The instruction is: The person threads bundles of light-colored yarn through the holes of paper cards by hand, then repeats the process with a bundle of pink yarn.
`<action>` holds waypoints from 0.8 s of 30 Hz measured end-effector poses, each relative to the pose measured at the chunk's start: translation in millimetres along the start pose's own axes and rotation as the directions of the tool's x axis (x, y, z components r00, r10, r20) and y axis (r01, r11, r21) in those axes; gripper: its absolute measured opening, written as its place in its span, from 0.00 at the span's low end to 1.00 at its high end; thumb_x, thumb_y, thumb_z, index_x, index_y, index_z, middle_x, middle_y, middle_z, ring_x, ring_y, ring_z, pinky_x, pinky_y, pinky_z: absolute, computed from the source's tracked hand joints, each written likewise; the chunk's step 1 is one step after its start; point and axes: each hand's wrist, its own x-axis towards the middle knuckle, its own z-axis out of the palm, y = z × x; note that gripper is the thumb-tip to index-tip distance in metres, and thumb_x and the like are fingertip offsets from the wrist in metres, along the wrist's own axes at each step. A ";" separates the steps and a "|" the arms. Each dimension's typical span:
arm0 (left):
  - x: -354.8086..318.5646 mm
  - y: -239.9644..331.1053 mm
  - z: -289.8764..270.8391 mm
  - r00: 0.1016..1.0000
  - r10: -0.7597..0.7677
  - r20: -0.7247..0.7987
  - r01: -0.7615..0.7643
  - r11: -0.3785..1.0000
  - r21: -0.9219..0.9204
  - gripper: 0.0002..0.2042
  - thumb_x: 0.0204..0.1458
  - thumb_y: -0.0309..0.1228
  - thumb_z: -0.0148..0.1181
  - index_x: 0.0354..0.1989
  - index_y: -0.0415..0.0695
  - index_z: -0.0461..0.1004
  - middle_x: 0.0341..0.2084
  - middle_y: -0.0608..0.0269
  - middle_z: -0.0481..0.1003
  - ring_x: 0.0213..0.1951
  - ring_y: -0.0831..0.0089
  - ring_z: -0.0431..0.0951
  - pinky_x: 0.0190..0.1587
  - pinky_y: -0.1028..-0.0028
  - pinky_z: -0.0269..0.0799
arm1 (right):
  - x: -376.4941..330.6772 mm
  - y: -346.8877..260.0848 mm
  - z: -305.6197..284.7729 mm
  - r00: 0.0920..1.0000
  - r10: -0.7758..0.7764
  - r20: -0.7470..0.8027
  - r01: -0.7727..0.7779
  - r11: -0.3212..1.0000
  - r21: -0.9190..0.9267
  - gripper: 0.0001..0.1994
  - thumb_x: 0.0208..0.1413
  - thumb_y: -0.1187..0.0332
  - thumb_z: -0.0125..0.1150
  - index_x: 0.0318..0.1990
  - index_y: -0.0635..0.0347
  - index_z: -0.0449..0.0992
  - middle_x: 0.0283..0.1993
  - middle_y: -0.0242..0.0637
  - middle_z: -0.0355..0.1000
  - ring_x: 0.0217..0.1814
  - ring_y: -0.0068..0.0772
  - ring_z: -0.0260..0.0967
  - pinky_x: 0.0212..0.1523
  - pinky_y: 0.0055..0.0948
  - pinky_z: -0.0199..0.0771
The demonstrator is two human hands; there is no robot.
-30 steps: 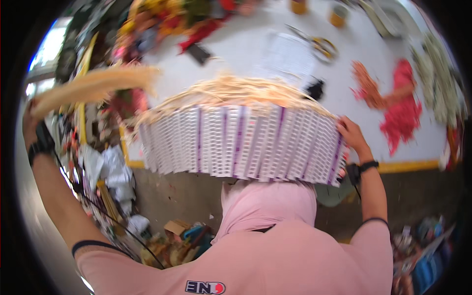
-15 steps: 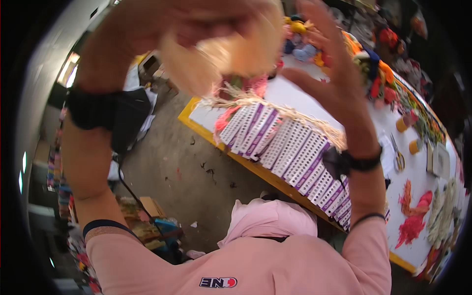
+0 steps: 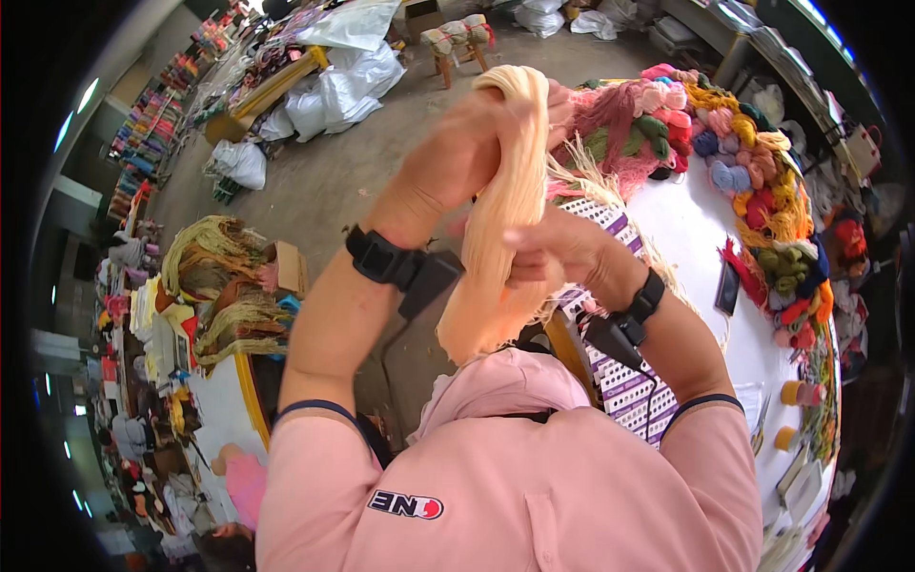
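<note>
A long peach-coloured skein of yarn (image 3: pixel 507 210) hangs in front of me, its lower end broad and loose. My left hand (image 3: pixel 453 153) holds it near the top, where the strands loop over; most of those fingers are behind the yarn. Lower down, my right hand (image 3: pixel 575 250) closes around the skein's right side with its fingers curled against the strands. Below and behind the right hand lie white punched cards with purple strips (image 3: pixel 624 377), along the table's edge, with pale loose threads beside them.
The white table (image 3: pixel 691 224) on the right carries colourful yarn bundles (image 3: pixel 762 181), a dark phone (image 3: pixel 728 288), thread spools (image 3: pixel 801 392) and scissors (image 3: pixel 760 424). Left stands another table (image 3: pixel 224 400) near brownish yarn hanks (image 3: pixel 233 286). White sacks (image 3: pixel 334 100) and a small stool (image 3: pixel 457 43) are farther off.
The skein, blurred and raised high before, now hangs stretched downward. My right hand, open and apart before, has closed on it. Both hands are lower, and the view has shifted.
</note>
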 end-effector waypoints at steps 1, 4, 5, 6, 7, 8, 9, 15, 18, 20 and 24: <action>3.6 11.1 -6.7 0.989 -0.140 0.045 0.116 0.933 0.341 0.34 0.57 0.36 0.56 0.66 0.29 0.51 0.66 0.41 0.55 0.69 0.54 0.52 0.70 0.62 0.49 | -1.5 2.5 -10.6 0.998 0.061 -0.002 -0.061 0.997 -0.043 0.16 0.52 0.68 0.68 0.44 0.64 0.71 0.22 0.29 0.63 0.17 0.17 0.59 0.18 0.20 0.61; 12.6 38.4 -16.2 0.954 -0.248 0.170 -0.014 0.527 0.850 0.33 0.54 0.30 0.59 0.66 0.30 0.53 0.66 0.42 0.56 0.68 0.56 0.56 0.67 0.64 0.54 | -22.0 -16.0 -25.1 0.992 0.109 -0.069 -0.115 0.989 -0.090 0.16 0.48 0.68 0.70 0.40 0.63 0.71 0.22 0.28 0.62 0.15 0.16 0.56 0.17 0.18 0.58; 18.9 36.5 -18.2 0.937 -0.251 0.245 -0.133 0.392 0.910 0.33 0.53 0.28 0.59 0.65 0.31 0.54 0.66 0.42 0.57 0.68 0.56 0.57 0.66 0.65 0.55 | -30.6 -24.5 -28.1 0.989 0.079 -0.127 -0.101 0.979 -0.177 0.15 0.48 0.68 0.70 0.39 0.62 0.71 0.21 0.27 0.63 0.15 0.15 0.56 0.17 0.17 0.58; 24.7 33.3 -19.8 0.914 -0.254 0.317 -0.253 0.254 0.933 0.32 0.51 0.27 0.60 0.65 0.31 0.56 0.65 0.42 0.58 0.67 0.57 0.59 0.65 0.66 0.57 | -38.6 -29.9 -35.2 0.982 0.043 -0.185 -0.091 0.961 -0.261 0.13 0.47 0.69 0.69 0.38 0.62 0.72 0.21 0.27 0.63 0.16 0.15 0.57 0.17 0.17 0.58; 32.2 19.3 -31.2 0.974 -0.079 0.213 -0.211 0.031 0.977 0.31 0.49 0.24 0.61 0.63 0.33 0.59 0.64 0.43 0.61 0.65 0.54 0.62 0.63 0.66 0.59 | -44.7 -33.1 -47.9 0.968 -0.011 -0.251 -0.089 0.918 -0.386 0.12 0.47 0.69 0.66 0.38 0.63 0.74 0.23 0.28 0.67 0.17 0.16 0.60 0.17 0.18 0.60; 33.3 6.4 -43.6 0.983 0.125 0.135 -0.110 -0.187 0.976 0.30 0.47 0.21 0.62 0.62 0.34 0.62 0.62 0.43 0.63 0.62 0.52 0.65 0.62 0.66 0.62 | -46.6 -40.3 -46.9 0.969 -0.016 -0.245 -0.079 0.924 -0.374 0.12 0.47 0.69 0.66 0.38 0.63 0.74 0.23 0.28 0.67 0.17 0.16 0.60 0.17 0.18 0.60; 38.8 -5.8 -50.5 0.963 0.182 0.199 -0.130 -0.335 0.933 0.28 0.44 0.23 0.65 0.58 0.37 0.67 0.58 0.43 0.68 0.57 0.48 0.69 0.59 0.66 0.65 | -48.6 -55.0 -41.5 0.943 -0.122 -0.309 -0.094 0.795 -0.600 0.13 0.47 0.68 0.65 0.39 0.64 0.74 0.25 0.29 0.69 0.18 0.17 0.62 0.18 0.19 0.62; 79.1 -46.2 -46.9 0.900 -0.389 0.195 -0.167 0.105 0.980 0.31 0.38 0.31 0.75 0.53 0.38 0.71 0.50 0.52 0.74 0.47 0.59 0.76 0.51 0.67 0.71 | -59.3 -59.2 -88.1 0.801 -0.537 -0.263 0.195 0.651 -0.734 0.19 0.51 0.69 0.68 0.49 0.65 0.71 0.33 0.30 0.73 0.31 0.17 0.69 0.31 0.21 0.71; 74.1 -83.2 -48.0 0.923 -0.199 0.329 -0.189 0.511 0.839 0.29 0.38 0.31 0.77 0.51 0.41 0.72 0.46 0.63 0.76 0.43 0.69 0.77 0.47 0.68 0.74 | -47.6 -59.6 -94.3 0.676 -0.682 -0.280 0.501 0.704 -0.504 0.19 0.53 0.71 0.65 0.51 0.64 0.68 0.35 0.29 0.72 0.32 0.17 0.69 0.32 0.21 0.71; 85.8 -104.2 -36.7 0.980 -0.194 -0.041 0.170 0.720 0.673 0.30 0.38 0.29 0.77 0.53 0.41 0.71 0.46 0.64 0.75 0.45 0.76 0.75 0.46 0.71 0.75 | -54.3 -67.7 -94.5 0.699 -0.638 -0.322 0.443 0.740 -0.505 0.17 0.55 0.72 0.63 0.50 0.65 0.67 0.36 0.30 0.71 0.32 0.19 0.69 0.34 0.21 0.71; 120.8 -117.8 -69.4 0.954 -0.251 0.167 0.094 0.774 0.626 0.26 0.43 0.28 0.73 0.52 0.41 0.71 0.45 0.64 0.75 0.44 0.77 0.75 0.46 0.73 0.75 | -61.9 -67.6 -107.0 0.642 -0.695 -0.324 0.133 0.517 -0.845 0.19 0.57 0.62 0.62 0.48 0.68 0.68 0.37 0.39 0.73 0.36 0.28 0.73 0.37 0.29 0.72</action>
